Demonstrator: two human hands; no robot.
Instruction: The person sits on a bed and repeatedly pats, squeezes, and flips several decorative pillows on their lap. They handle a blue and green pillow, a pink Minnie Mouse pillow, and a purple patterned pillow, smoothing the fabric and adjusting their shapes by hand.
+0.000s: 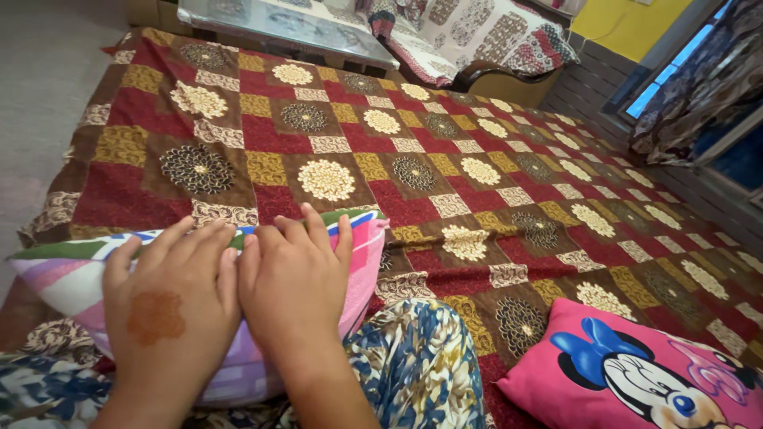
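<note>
Two bare hands, no rings or bangles visible: the left hand [171,306] carries a round, flower-like henna stamp in reddish brown at the centre of its back, while the right hand [294,290], just beside the henna mark, is unmarked. Nails are short and unpainted. Both forearms are uncovered, with no sleeve in view. Below the henna mark, the person's lap shows a loose garment [421,369] printed in blue, white and mustard leaf-like swirls.

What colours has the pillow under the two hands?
The soft striped pillow under both hands shows pink, lilac, white, green and blue bands, best seen in the head view.
</note>
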